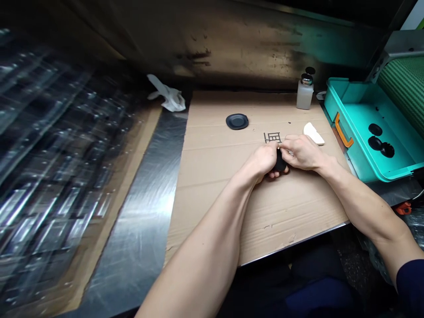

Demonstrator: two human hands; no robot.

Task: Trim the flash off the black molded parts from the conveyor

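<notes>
Both hands meet over the cardboard sheet (212, 176), close to its printed black mark. My left hand (266, 160) is closed around a small black part (281, 163), its fingers curled underneath. My right hand (303, 152) pinches at the upper edge of that same part; what its fingertips grip is hidden. A flat black oval piece with a raised rim (237, 121) lies on the cardboard beyond my left hand. Just past my right hand rests a white half-round pad (313, 134).
At the right stands a teal tray (367, 165) with an orange latch and several black round pieces (375, 129). A pump bottle (305, 92) stands at the back. Crumpled white tissue (172, 99) lies back left. Clear plastic-wrapped stacks (59, 176) fill the left side. Green mesh belt (406, 84) is far right.
</notes>
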